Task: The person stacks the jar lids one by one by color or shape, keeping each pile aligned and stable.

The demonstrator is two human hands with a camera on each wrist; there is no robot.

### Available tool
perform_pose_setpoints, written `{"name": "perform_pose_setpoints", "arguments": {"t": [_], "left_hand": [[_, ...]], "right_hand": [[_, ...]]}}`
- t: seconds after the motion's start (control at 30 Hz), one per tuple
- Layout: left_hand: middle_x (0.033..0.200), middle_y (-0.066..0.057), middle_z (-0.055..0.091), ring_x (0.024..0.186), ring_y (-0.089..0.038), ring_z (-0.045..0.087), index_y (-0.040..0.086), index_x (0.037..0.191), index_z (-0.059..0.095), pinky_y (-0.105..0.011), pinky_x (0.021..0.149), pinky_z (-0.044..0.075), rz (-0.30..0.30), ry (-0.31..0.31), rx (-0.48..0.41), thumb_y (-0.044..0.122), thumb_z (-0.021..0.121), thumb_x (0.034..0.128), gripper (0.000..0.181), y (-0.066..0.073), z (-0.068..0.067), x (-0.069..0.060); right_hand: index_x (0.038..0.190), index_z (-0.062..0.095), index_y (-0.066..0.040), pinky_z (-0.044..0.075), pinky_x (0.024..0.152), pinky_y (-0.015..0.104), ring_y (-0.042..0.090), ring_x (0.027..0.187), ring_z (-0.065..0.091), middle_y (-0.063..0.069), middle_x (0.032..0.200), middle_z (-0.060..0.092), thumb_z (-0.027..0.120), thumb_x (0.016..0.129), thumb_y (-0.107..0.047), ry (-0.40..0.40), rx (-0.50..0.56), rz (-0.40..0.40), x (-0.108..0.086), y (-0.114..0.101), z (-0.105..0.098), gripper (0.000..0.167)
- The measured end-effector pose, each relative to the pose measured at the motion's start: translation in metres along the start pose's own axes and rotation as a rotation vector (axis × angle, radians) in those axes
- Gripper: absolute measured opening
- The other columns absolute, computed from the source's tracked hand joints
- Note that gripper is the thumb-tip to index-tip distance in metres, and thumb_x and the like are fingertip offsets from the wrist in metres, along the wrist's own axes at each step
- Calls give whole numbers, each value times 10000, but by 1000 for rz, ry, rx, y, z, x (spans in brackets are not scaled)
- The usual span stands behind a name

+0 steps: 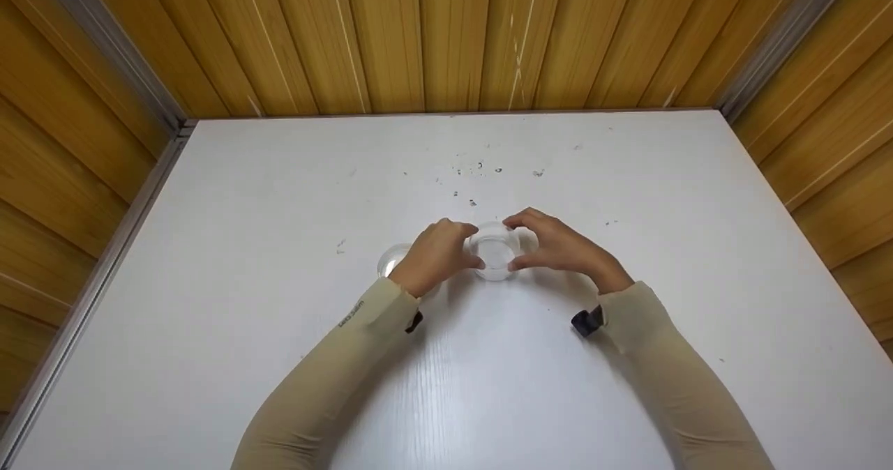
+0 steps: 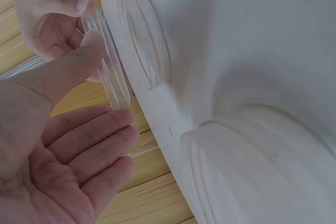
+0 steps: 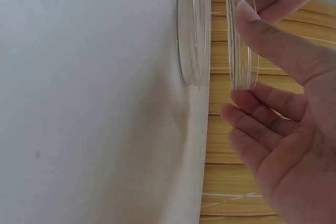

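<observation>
Both hands hold a clear round petri dish (image 3: 242, 45) between thumb and fingertips, one hand at each side. In the head view the left hand (image 1: 436, 252) is at its left edge and the right hand (image 1: 561, 245) at its right. A second clear petri dish (image 3: 193, 35) lies on the white table just below, with a gap between the two in both wrist views. More clear round dishware (image 2: 252, 166) stands close to the left wrist, partly hidden behind the left hand in the head view. Whether the held piece has its lid on, I cannot tell.
The white table (image 1: 230, 282) has small dark marks (image 1: 472, 203) beyond the hands. Wood-look panels (image 1: 446, 38) wall in the back and sides, with metal rails (image 1: 104, 31) at the corners. A black wrist device (image 1: 586, 322) sits beneath the right cuff.
</observation>
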State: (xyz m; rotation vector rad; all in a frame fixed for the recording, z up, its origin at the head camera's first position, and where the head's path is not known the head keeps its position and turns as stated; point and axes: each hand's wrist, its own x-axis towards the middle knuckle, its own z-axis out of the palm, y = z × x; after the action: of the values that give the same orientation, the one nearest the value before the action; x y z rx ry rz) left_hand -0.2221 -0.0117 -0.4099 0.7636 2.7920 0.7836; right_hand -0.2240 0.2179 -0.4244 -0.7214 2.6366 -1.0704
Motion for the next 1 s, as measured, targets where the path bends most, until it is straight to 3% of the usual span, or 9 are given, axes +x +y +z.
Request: {"name": "perform_pose_setpoints", "arguments": {"t": [0.47,0.77,1.0], "left_hand": [[1071,-100,723,920,-215,655,22,1178,674,-376,816,529,6,-18,45,234,822,742,507,1,6,-2],[849,-53,714,693,-134,452,39,1109,707,-282,629,398,18,-23,76,239,824,736,440,0,8,-1],[832,-46,696,684,-119,440,21,1163,684,-262,637,411,-5,-51,48,222,824,741,488,0,9,0]], "right_hand": [[1302,530,-44,360,1099,473,279,1270,501,108,1297,570,845,722,-226,-36,-10,27,-2,2,5,684],[1307,528,-40,368,1093,464,277,1263,501,109,1296,567,842,727,-221,-50,-15,48,-2,1,6,684],[1301,523,-27,362,1094,476,295,1267,490,124,1295,564,835,734,-192,-59,-15,65,-2,0,6,668]]}}
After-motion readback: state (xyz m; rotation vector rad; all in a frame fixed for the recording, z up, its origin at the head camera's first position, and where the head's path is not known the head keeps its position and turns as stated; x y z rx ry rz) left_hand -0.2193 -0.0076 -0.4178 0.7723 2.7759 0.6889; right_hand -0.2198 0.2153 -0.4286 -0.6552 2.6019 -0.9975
